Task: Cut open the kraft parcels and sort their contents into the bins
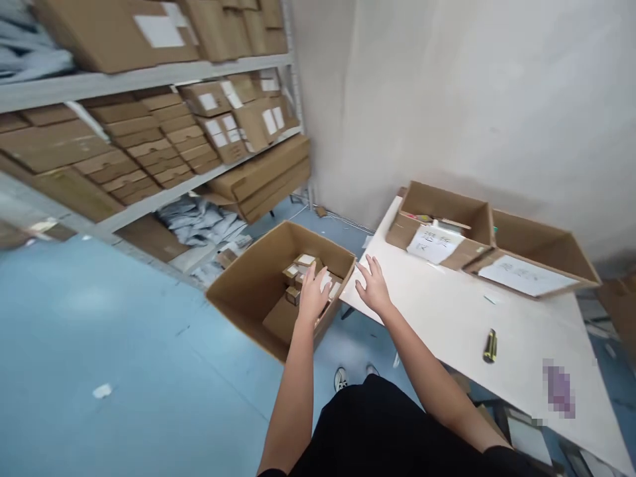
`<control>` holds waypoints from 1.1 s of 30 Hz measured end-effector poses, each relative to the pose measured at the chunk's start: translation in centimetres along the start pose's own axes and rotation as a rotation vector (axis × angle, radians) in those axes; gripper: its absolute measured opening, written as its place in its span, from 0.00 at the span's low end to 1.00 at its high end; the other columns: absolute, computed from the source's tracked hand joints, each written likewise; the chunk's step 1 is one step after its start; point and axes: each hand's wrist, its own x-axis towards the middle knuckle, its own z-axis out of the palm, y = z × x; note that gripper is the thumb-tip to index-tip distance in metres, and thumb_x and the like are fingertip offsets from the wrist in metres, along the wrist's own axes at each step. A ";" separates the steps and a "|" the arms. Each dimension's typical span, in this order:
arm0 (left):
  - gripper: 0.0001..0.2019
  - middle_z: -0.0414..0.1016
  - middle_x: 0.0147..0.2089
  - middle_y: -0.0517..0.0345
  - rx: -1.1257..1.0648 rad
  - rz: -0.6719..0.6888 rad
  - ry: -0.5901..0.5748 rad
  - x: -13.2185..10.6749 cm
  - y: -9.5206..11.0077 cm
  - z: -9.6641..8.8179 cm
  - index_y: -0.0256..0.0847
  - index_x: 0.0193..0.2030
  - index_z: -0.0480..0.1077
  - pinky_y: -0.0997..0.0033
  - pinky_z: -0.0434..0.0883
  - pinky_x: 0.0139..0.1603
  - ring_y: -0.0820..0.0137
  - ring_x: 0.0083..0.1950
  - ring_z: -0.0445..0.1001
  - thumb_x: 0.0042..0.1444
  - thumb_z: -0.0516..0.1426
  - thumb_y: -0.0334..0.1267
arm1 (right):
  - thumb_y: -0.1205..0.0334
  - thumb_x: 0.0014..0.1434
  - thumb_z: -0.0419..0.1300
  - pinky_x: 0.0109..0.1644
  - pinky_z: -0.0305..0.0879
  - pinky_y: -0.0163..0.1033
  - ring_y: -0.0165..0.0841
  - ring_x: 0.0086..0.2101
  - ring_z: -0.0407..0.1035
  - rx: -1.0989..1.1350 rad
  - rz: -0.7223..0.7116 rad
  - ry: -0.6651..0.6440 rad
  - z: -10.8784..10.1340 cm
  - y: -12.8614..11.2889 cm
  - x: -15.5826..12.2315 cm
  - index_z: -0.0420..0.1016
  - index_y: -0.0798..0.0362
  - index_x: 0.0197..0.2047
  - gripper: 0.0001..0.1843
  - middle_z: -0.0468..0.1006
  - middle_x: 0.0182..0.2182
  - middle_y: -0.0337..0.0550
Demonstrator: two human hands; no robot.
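Observation:
Over the near wall of a large open cardboard box [243,278] I hold my left hand [313,291], fingers spread and nothing in them. Inside that box lie several small cartons [293,295] with white labels, partly hidden behind the hand. My right hand [373,285] is also empty, its fingers apart, above the corner of the white table [422,311] beside the box's right edge. I cannot tell whether either hand touches the box.
Two open cardboard boxes with handwritten paper labels, a left one [397,235] and a right one [571,255], stand on the table. A yellow-and-black box cutter [490,346] lies nearer. Shelves [144,76] of cartons line the left. White scrap [102,391] lies on the blue floor.

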 end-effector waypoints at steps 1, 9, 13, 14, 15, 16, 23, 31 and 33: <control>0.24 0.53 0.80 0.49 0.001 -0.059 0.041 -0.6 -1.7 -1.3 0.46 0.69 0.69 0.43 0.59 0.77 0.51 0.79 0.54 0.66 0.56 0.39 | 0.65 0.64 0.59 0.73 0.55 0.66 0.52 0.75 0.43 0.012 -0.039 -0.036 1.4 -1.2 1.2 0.69 0.48 0.70 0.31 0.52 0.76 0.51; 0.24 0.55 0.79 0.52 0.007 -0.404 0.235 -5.1 -11.4 -6.1 0.48 0.69 0.69 0.43 0.62 0.76 0.51 0.78 0.56 0.67 0.55 0.40 | 0.64 0.64 0.59 0.74 0.54 0.66 0.52 0.75 0.42 0.069 -0.208 -0.226 10.8 -6.0 8.6 0.67 0.48 0.71 0.32 0.51 0.76 0.49; 0.24 0.54 0.79 0.53 -0.005 -0.492 0.233 -4.4 -14.3 -5.6 0.49 0.69 0.68 0.43 0.65 0.74 0.51 0.77 0.57 0.66 0.55 0.41 | 0.64 0.65 0.58 0.74 0.55 0.65 0.52 0.75 0.42 0.065 -0.236 -0.282 14.7 -5.7 12.3 0.67 0.49 0.71 0.31 0.50 0.76 0.50; 0.24 0.54 0.79 0.52 -0.004 -0.502 0.228 -3.8 -15.0 -5.2 0.49 0.69 0.68 0.43 0.65 0.74 0.51 0.77 0.57 0.66 0.55 0.41 | 0.64 0.64 0.58 0.73 0.55 0.65 0.52 0.75 0.42 0.064 -0.240 -0.297 15.8 -5.4 13.4 0.67 0.49 0.71 0.31 0.50 0.76 0.50; 0.24 0.54 0.79 0.52 -0.002 -0.511 0.220 -3.0 -15.8 -4.7 0.48 0.69 0.68 0.43 0.65 0.74 0.51 0.77 0.57 0.66 0.55 0.40 | 0.65 0.64 0.58 0.73 0.55 0.65 0.52 0.75 0.42 0.063 -0.241 -0.311 16.9 -5.1 14.5 0.67 0.49 0.71 0.32 0.50 0.76 0.51; 0.25 0.54 0.79 0.51 0.002 -0.518 0.208 -2.2 -16.7 -4.2 0.48 0.69 0.68 0.43 0.65 0.74 0.51 0.77 0.57 0.66 0.55 0.40 | 0.65 0.64 0.58 0.73 0.56 0.65 0.52 0.75 0.42 0.062 -0.240 -0.325 18.1 -4.6 15.6 0.67 0.49 0.71 0.32 0.50 0.76 0.51; 0.26 0.55 0.79 0.49 0.017 -0.506 0.030 5.8 -24.7 3.0 0.48 0.69 0.68 0.43 0.66 0.73 0.50 0.76 0.59 0.64 0.57 0.38 | 0.66 0.63 0.58 0.73 0.56 0.65 0.51 0.74 0.45 0.052 -0.201 -0.418 28.8 0.7 22.4 0.65 0.49 0.72 0.34 0.53 0.75 0.52; 0.32 0.50 0.80 0.41 -0.092 -0.650 -0.307 11.2 -36.7 19.4 0.47 0.71 0.65 0.46 0.68 0.69 0.48 0.74 0.63 0.60 0.63 0.40 | 0.72 0.58 0.59 0.69 0.61 0.57 0.49 0.69 0.57 -0.101 -0.066 -0.691 43.6 11.8 21.1 0.65 0.52 0.71 0.37 0.60 0.72 0.57; 0.34 0.48 0.81 0.40 -0.132 -0.679 -0.385 12.1 -38.7 23.8 0.48 0.71 0.64 0.46 0.69 0.69 0.47 0.74 0.64 0.58 0.65 0.40 | 0.72 0.57 0.60 0.68 0.62 0.56 0.49 0.67 0.59 -0.153 -0.011 -0.772 46.5 14.7 20.0 0.65 0.53 0.71 0.38 0.62 0.71 0.58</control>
